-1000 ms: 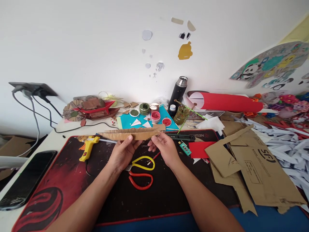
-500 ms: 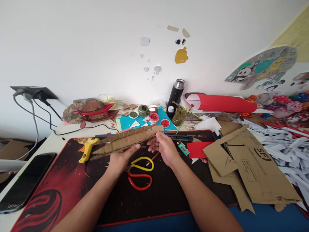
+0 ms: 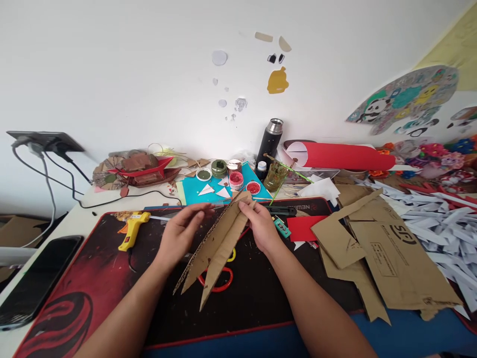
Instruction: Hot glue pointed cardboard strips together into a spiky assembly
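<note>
My right hand [image 3: 260, 223] pinches the upper end of a folded cardboard piece [image 3: 219, 243], whose long pointed strips fan down toward me. To its left, my left hand [image 3: 182, 228] is off the cardboard's face, with fingers apart and curved. Under the cardboard lies a pair of scissors [image 3: 226, 286]; one red handle and a bit of yellow handle show, and the rest is hidden. A yellow hot glue gun [image 3: 131, 231] rests on the black and red mat [image 3: 261, 308] to the left.
Paint pots [image 3: 219, 169] stand on blue paper at the back, beside a black thermos [image 3: 269, 141] and a murky brush jar [image 3: 276, 176]. Cardboard sheets [image 3: 387, 268] and white paper strips [image 3: 454, 238] lie right. A phone [image 3: 40, 278] lies at left.
The cardboard has swung from lying nearly level to pointing down toward me, its strips spread apart. My left hand has let go of it and moved slightly left.
</note>
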